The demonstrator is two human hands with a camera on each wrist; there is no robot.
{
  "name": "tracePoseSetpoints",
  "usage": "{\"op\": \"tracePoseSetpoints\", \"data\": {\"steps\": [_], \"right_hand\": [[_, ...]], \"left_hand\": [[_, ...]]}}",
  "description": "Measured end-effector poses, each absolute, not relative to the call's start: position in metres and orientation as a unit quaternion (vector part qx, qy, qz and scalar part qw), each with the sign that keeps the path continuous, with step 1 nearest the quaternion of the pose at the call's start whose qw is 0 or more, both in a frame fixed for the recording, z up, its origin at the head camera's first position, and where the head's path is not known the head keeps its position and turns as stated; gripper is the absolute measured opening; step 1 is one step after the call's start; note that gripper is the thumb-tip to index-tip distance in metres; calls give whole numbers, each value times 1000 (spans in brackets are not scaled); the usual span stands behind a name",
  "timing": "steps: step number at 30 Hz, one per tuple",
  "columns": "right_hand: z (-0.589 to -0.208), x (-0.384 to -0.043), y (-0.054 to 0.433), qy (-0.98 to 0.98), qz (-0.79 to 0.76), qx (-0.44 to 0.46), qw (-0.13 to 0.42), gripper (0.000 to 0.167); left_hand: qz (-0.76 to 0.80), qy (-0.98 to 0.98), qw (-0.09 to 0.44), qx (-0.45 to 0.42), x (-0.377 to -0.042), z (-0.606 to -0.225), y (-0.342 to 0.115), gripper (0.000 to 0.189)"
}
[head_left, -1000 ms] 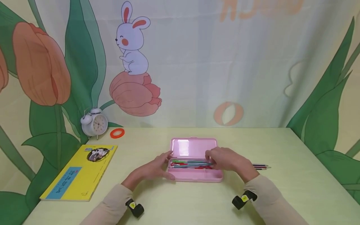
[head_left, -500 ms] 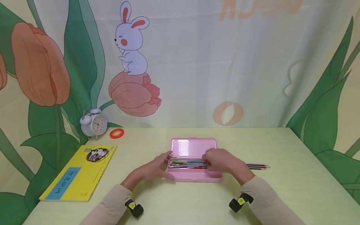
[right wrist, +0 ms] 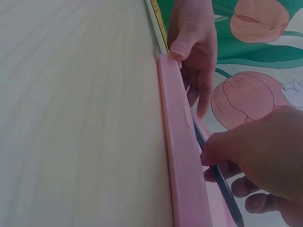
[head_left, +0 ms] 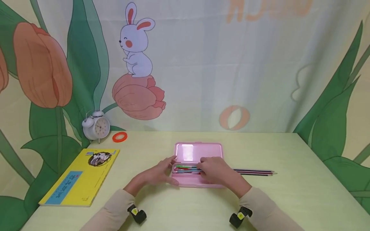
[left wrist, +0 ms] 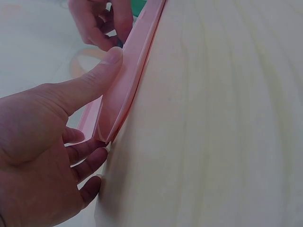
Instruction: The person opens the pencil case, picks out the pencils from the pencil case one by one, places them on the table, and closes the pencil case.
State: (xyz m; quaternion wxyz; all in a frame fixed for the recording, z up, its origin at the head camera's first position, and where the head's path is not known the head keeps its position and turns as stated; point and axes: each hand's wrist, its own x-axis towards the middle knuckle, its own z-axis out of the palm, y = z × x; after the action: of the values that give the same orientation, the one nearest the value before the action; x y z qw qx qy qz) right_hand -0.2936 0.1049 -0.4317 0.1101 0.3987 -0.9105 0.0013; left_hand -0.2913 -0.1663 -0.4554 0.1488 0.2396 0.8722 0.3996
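A pink pencil case [head_left: 199, 185] lies on the table with its lid raised at the back. Several pens and pencils [head_left: 185, 168] lie in its rear compartment. My left hand [head_left: 157, 173] holds the case's left end, thumb at the front and fingers towards the back; the left wrist view shows the thumb [left wrist: 102, 71] on the front side. My right hand [head_left: 215, 171] is over the case's middle and right part, hiding it. In the right wrist view the right hand pinches a slim dark pencil [right wrist: 222, 182] along the case.
Several dark striped pencils [head_left: 257, 172] lie on the table to the right of the case. A yellow book [head_left: 83, 179] lies at the left, with an orange ring [head_left: 119, 137] and a white alarm clock [head_left: 98, 126] behind it. A printed curtain [head_left: 196, 80] hangs along the back.
My right hand has moved left along the case, uncovering more of the pencils on the table. The left hand has stayed at the case's left end.
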Motion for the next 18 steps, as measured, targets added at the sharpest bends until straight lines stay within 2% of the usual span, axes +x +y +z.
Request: {"op": "tracePoseSetpoints", "data": {"steps": [10,18], "right_hand": [[-437,-294,101,-904,-16,397,155,8],[-433,-291,103,-917,-18,383,113,11]], "left_hand": [[396,874,152,235,-291,-455,-167,109],[396,873,149,242,-291,-456,-167,109]]}}
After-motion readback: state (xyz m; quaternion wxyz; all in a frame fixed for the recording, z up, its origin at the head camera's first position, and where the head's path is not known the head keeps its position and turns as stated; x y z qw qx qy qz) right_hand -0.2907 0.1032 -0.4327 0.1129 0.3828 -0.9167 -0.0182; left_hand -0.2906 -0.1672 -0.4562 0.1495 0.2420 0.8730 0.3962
